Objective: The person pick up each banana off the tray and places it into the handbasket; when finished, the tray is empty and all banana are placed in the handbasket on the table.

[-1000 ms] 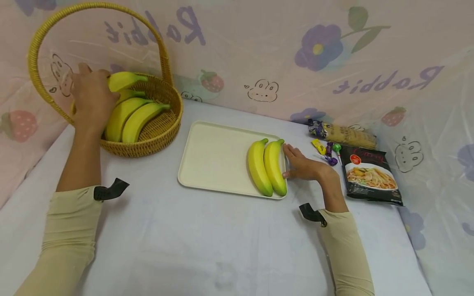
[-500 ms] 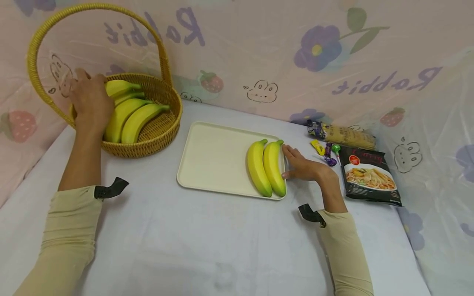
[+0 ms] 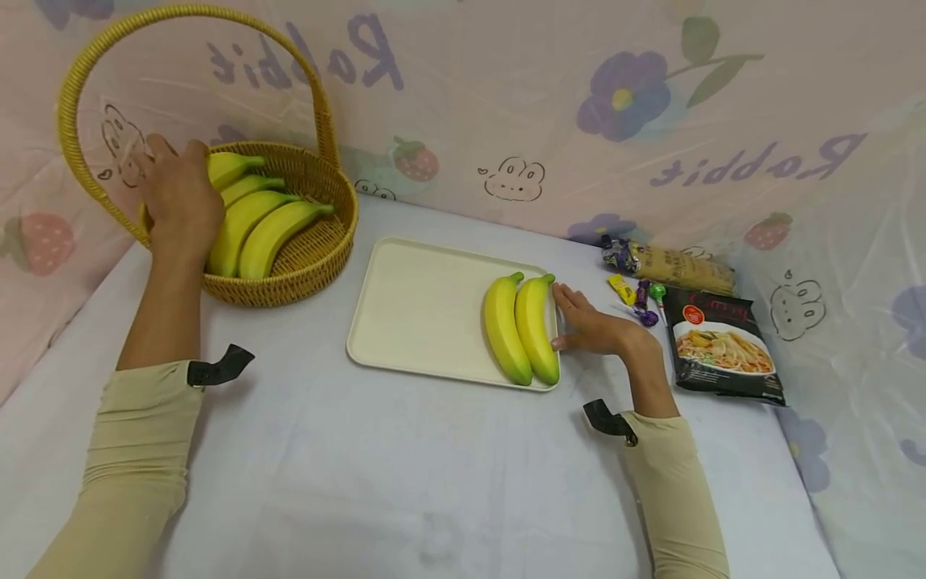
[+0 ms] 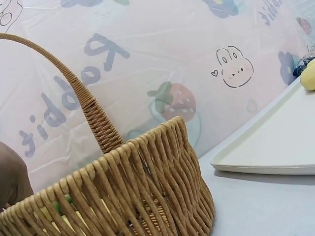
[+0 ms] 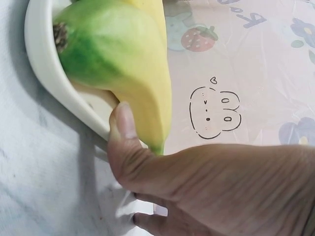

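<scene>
In the head view my left hand (image 3: pixel 181 197) reaches into the wicker basket (image 3: pixel 289 281) at the back left. It holds a yellow banana (image 3: pixel 233 166) at the back of several bananas lying side by side; the fingertips are hidden behind the hand. The left wrist view shows the basket's woven side (image 4: pixel 147 182) and a bit of the hand. My right hand (image 3: pixel 596 326) rests against the right edge of a cream tray (image 3: pixel 419 310), fingers fairly straight, thumb (image 5: pixel 125 125) touching the rim. Two bananas (image 3: pixel 535 330) lie together at that end of the tray.
The basket's tall handle (image 3: pixel 188 12) arches over the left hand. Right of the tray lie small candies (image 3: pixel 642 293), a lollipop (image 3: pixel 657 291), a black noodle packet (image 3: pixel 723 342) and a long tan packet (image 3: pixel 683 265). A patterned sheet (image 3: pixel 463 121) hangs behind.
My left hand has lowered the held banana into the basket and shifted it slightly left, beside the others. The right hand and the tray stay where they were.
</scene>
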`<state>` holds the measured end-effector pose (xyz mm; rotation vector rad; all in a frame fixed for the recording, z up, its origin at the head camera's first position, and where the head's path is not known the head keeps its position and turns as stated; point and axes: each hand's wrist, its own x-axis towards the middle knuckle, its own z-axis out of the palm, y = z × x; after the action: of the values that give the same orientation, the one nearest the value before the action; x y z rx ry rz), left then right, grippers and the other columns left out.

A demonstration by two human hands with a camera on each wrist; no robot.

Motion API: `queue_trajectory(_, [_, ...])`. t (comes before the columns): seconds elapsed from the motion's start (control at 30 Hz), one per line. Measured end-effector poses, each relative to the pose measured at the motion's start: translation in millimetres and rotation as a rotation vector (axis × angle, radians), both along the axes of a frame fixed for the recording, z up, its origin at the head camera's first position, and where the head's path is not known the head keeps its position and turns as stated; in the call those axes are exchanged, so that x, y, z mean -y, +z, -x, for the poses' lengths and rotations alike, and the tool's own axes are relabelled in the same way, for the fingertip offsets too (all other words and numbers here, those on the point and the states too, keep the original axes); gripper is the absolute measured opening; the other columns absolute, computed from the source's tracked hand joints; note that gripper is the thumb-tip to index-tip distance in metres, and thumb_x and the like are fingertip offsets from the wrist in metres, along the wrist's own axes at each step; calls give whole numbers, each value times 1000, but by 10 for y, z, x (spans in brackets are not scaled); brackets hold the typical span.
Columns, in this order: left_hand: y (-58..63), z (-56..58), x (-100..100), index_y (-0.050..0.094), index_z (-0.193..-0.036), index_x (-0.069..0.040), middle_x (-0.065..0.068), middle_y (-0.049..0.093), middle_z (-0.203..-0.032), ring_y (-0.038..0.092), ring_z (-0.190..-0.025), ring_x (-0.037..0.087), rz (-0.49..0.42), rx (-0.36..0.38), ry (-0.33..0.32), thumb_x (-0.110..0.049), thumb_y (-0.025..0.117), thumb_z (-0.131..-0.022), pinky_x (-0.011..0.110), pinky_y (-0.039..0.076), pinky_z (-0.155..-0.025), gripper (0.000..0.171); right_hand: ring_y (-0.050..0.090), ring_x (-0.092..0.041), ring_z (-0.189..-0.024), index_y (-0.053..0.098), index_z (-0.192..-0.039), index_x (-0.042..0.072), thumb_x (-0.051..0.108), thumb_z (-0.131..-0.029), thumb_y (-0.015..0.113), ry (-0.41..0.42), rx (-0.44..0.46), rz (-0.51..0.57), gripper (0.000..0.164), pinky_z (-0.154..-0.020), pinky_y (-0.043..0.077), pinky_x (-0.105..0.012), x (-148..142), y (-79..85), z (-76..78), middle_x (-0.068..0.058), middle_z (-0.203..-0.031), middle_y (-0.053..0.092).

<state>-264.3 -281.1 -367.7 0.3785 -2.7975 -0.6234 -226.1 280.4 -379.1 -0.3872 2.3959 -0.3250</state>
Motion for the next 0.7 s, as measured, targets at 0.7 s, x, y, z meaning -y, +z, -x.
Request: queue_trajectory(0.7, [161,-48,-134,43,-154,6,42,25,-155,29,-139,60,-85,-54,-18,-7,56,-99,75,25,-117,58,-13,-49,-161,-10,-167,7,33,-104,64,14,-8,6,101,-128,1,-69,-3,0,-9,-22,-174,-17])
